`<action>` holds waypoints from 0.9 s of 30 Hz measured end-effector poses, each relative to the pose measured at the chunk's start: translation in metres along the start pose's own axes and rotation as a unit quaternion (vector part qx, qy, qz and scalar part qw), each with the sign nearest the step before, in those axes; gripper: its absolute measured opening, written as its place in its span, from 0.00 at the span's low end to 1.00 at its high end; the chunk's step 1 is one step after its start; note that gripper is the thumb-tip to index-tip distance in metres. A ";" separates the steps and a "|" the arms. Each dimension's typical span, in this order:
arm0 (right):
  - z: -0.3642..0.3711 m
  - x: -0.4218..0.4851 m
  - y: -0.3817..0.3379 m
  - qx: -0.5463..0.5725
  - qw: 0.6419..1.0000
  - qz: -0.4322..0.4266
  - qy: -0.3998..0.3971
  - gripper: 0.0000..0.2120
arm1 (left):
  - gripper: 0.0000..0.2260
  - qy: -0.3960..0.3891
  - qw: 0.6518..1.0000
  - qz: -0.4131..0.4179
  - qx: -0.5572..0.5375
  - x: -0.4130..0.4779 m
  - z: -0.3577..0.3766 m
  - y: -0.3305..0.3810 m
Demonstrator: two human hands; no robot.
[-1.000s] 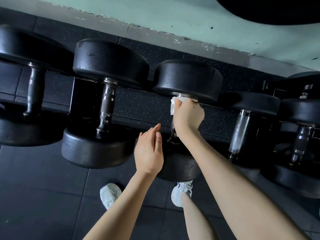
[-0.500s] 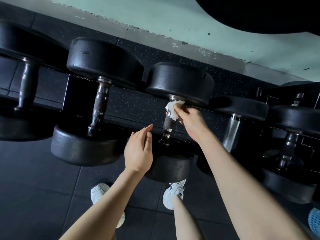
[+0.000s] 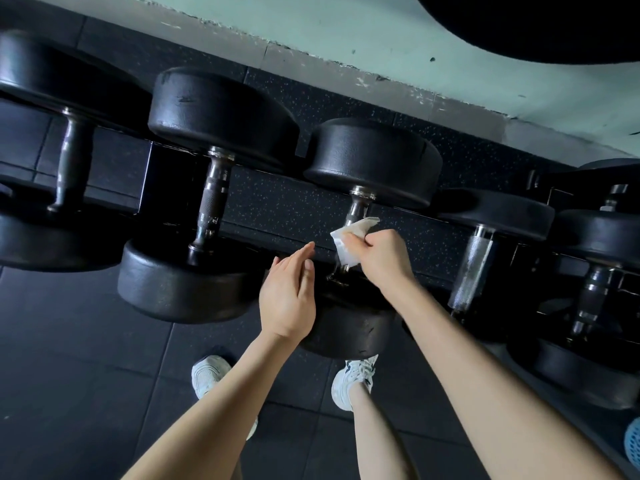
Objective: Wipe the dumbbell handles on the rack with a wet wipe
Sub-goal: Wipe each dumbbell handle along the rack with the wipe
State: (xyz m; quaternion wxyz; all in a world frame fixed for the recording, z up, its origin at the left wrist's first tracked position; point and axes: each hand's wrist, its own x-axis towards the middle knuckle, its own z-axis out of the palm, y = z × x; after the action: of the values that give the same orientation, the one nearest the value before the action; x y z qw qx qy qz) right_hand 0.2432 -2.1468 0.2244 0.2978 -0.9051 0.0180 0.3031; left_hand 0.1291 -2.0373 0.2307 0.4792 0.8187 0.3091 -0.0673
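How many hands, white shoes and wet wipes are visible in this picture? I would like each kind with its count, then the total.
2 hands: left hand, right hand
2 white shoes: left shoe, right shoe
1 wet wipe
Total: 5

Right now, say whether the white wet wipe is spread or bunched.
Bunched: right hand presses the crumpled white wet wipe against the steel handle.

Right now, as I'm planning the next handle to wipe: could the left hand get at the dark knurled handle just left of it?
Probably yes. The left hand is open and holds nothing, and the knurled handle lies bare on the rack, with nothing in the way.
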 end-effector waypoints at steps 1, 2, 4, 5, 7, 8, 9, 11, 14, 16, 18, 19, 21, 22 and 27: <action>-0.004 0.005 0.004 0.062 0.997 0.024 -0.043 0.23 | 0.22 -0.002 1.000 -0.001 -0.002 0.000 0.000 0.001; -0.008 0.009 0.008 0.129 0.986 0.051 -0.093 0.21 | 0.22 -0.005 1.000 -0.001 -0.006 0.000 -0.001 0.001; -0.011 0.017 0.016 0.251 0.947 0.094 -0.178 0.12 | 0.22 -0.002 1.000 0.002 -0.018 -0.001 -0.001 0.002; -0.012 0.020 0.018 0.302 0.923 0.113 -0.209 0.09 | 0.21 0.001 1.000 0.003 -0.023 0.000 -0.001 0.002; -0.012 0.024 0.019 0.349 0.895 0.138 -0.240 0.07 | 0.21 0.003 1.000 0.004 -0.025 0.000 -0.001 0.001; -0.013 0.024 0.020 0.354 0.891 0.137 -0.250 0.06 | 0.21 0.004 1.000 0.005 -0.024 -0.001 -0.001 0.000; -0.012 0.024 0.021 0.346 0.893 0.138 -0.252 0.06 | 0.21 0.003 1.000 0.006 -0.024 -0.001 0.000 0.000; -0.013 0.020 0.020 0.301 0.920 0.113 -0.224 0.08 | 0.21 0.002 1.000 0.006 -0.029 -0.001 -0.001 0.000; -0.012 0.006 0.011 0.075 0.991 0.027 -0.110 0.21 | 0.22 0.003 1.000 0.003 -0.024 0.000 0.000 0.002; -0.004 -0.004 0.004 -0.045 0.998 -0.001 -0.053 0.20 | 0.22 0.004 1.000 0.003 -0.021 -0.001 0.000 0.001; 0.008 -0.013 -0.001 -0.130 0.990 0.013 -0.050 0.15 | 0.21 0.005 1.000 0.004 -0.025 0.000 0.000 0.000; 0.013 -0.016 -0.002 -0.150 0.987 0.022 -0.051 0.14 | 0.21 0.004 1.000 0.003 -0.031 -0.001 0.000 0.000; 0.015 -0.018 0.002 -0.152 0.985 0.034 -0.071 0.13 | 0.21 0.008 0.999 0.002 -0.039 -0.001 -0.001 0.001; 0.013 -0.016 0.004 -0.140 0.986 0.037 -0.084 0.14 | 0.22 0.009 0.999 0.002 -0.040 -0.001 -0.001 0.001; 0.000 -0.007 0.022 0.087 0.967 0.064 -0.229 0.14 | 0.22 0.014 0.999 0.005 -0.037 -0.001 0.000 0.001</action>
State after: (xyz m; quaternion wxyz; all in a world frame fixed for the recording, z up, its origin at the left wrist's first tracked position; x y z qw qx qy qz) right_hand 0.2328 -2.1660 0.2163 0.3511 -0.7791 0.0334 0.5182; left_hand 0.1288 -2.0377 0.2317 0.5047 0.8029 0.3143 -0.0424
